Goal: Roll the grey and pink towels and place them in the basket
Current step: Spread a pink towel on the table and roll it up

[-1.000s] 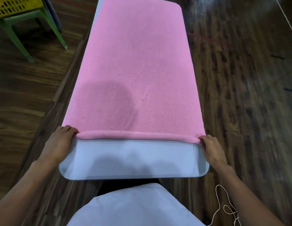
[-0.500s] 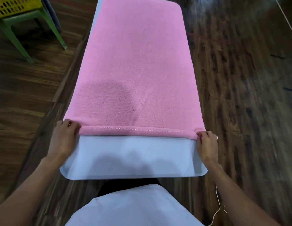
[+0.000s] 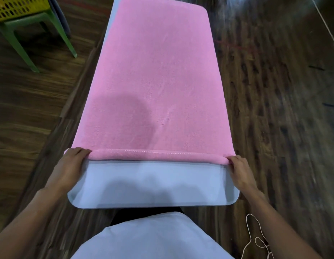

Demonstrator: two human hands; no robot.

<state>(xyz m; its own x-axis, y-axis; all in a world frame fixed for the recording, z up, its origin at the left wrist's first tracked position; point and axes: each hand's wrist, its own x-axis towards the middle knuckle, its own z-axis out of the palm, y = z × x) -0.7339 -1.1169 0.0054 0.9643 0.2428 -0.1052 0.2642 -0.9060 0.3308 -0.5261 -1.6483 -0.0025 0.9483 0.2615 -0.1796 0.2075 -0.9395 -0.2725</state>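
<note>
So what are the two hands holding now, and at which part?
Both grip the pink towel at its rolled near edge: the left hand at the left end of the roll, the right hand at the right end.
</note>
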